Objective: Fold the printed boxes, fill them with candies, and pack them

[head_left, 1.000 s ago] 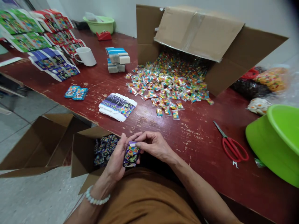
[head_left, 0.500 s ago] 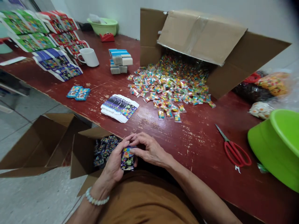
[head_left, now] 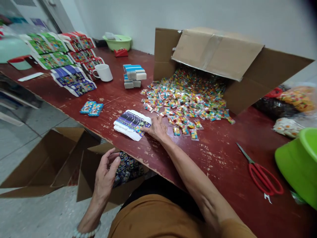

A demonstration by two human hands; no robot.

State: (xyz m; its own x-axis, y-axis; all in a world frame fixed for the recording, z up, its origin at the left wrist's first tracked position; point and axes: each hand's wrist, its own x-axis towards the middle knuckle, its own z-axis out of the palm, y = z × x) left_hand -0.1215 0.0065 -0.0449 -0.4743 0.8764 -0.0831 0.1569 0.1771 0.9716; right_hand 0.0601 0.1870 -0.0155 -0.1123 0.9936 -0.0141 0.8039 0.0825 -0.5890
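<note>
My right hand (head_left: 158,128) is at the right end of a fanned stack of flattened purple candy boxes (head_left: 131,121). Its thumb rests on the front box and its fingers curl round the far edge, gripping that end. My left hand (head_left: 106,173) hovers, empty, with thumb and fingers apart, beside an open carton (head_left: 85,175) below the table edge. Inside this carton lie many dark printed packs (head_left: 127,167). Wrapped colourful candies (head_left: 184,100) spill onto the table from a large cardboard box (head_left: 218,53), just beyond my right hand.
Red-handled scissors (head_left: 264,177) and a green tub (head_left: 297,162) are at the right. Two blue packs (head_left: 92,108), a white mug (head_left: 103,72), blue-and-white stacks (head_left: 133,76) and green, red and purple boxes (head_left: 73,81) stand at the left. Another open carton (head_left: 42,158) sits on the floor.
The purple box that both hands held is no longer in them. My right hand has moved forward to the flattened boxes; my left has moved left and opened. The view has shifted slightly.
</note>
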